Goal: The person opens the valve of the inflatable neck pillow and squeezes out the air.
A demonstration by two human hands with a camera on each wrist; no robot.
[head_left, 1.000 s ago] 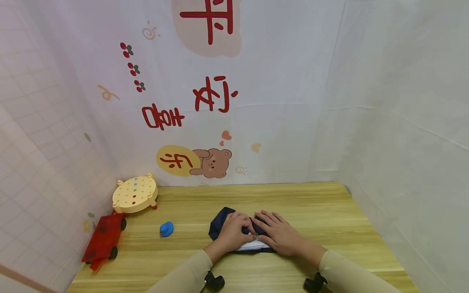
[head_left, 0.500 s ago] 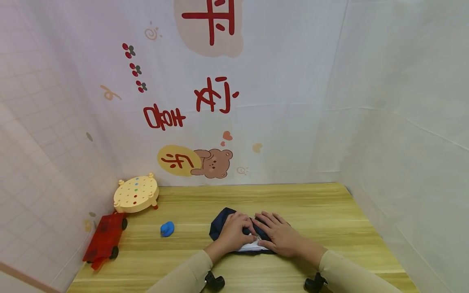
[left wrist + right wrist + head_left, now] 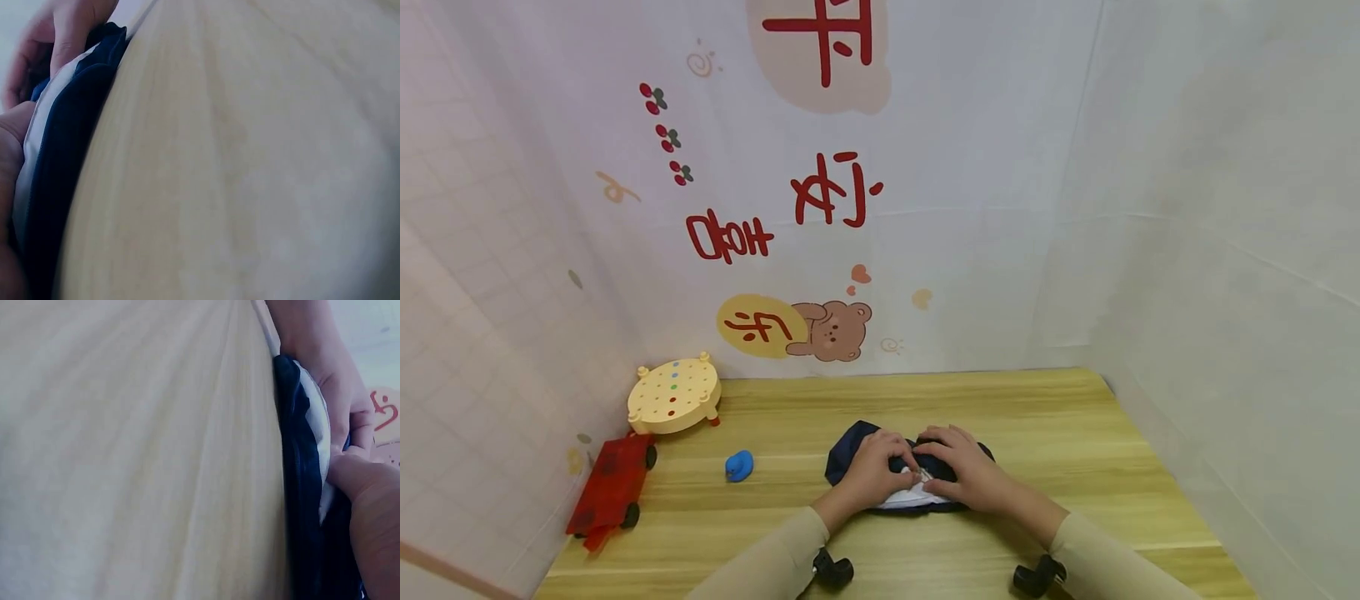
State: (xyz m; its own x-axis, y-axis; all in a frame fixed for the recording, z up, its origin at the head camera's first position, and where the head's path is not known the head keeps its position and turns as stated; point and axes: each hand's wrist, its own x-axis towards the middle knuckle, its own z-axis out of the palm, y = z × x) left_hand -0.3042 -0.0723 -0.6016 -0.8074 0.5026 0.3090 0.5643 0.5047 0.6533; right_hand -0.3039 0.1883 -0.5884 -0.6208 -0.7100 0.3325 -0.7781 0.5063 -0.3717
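Observation:
A navy cloth pouch (image 3: 844,454) with a white inner side (image 3: 913,497) lies on the wooden table between both hands. What looks like a zip runs along its near edge in the right wrist view, on the navy cloth (image 3: 299,462). My left hand (image 3: 874,471) arches over its left half, thumb and forefinger pinching at the middle by the white part. On the right half, my right hand (image 3: 967,468) has bent fingers over the far navy side and its thumb on the white part, gripping the cloth. The fingers hide much of the pouch's middle.
A small blue hat-shaped piece (image 3: 740,466) lies left of the pouch. Farther left is a red toy vehicle (image 3: 612,485) with black wheels. Behind it stands a cream round pegged board (image 3: 675,395) on short legs. Printed cloth walls (image 3: 985,292) enclose the table (image 3: 1037,417).
My right hand's fingers went from lying nearly flat on the pouch to bent, and its knuckles rose. My left hand keeps its pinch in nearly the same place.

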